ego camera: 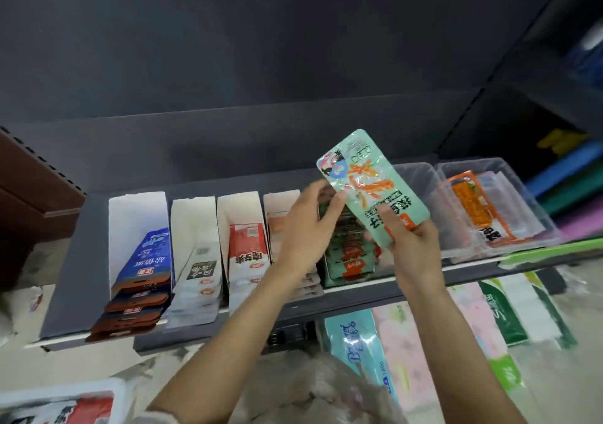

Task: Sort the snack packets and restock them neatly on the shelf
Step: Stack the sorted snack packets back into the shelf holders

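- Status: restock well advanced, by my judgement. Four white card dividers on the shelf (pixel 81 260) already hold sorted rows; one mint-green packet is not yet filed.
- Mint-green packet (pixel 372 185): right of centre in the frame, above the shelf, tilted. My right hand (pixel 414 247) has its grip closed on the lower end, thumb on the face. Glossy film, flat oblong, rounded corners, orange snack art.
- Left hand (pixel 306 224): fingers fairly straight, tips touching the packet's left edge and reaching over the green stack; grasping nothing that I can see.
- Green stack (pixel 349 257): matching packets, shingled, centre of frame, directly below the held one; likely its slot.
- Blue packets (pixel 150 260): left-most divider, matte foil, brown hang-tabs spilling past the shelf lip; needs squaring.
- White packets (pixel 202 277): second divider, overlapped.
- Red-and-white packets (pixel 246 247): third divider.
- Fourth divider: pale packets, mostly hidden by my left wrist.
- Clear plastic bins (pixel 509 175): right of frame, rigid, translucent; orange packets (pixel 473 208) lie loose inside.
- Tissue packs (pixel 355 342): lower shelf, soft wrap.
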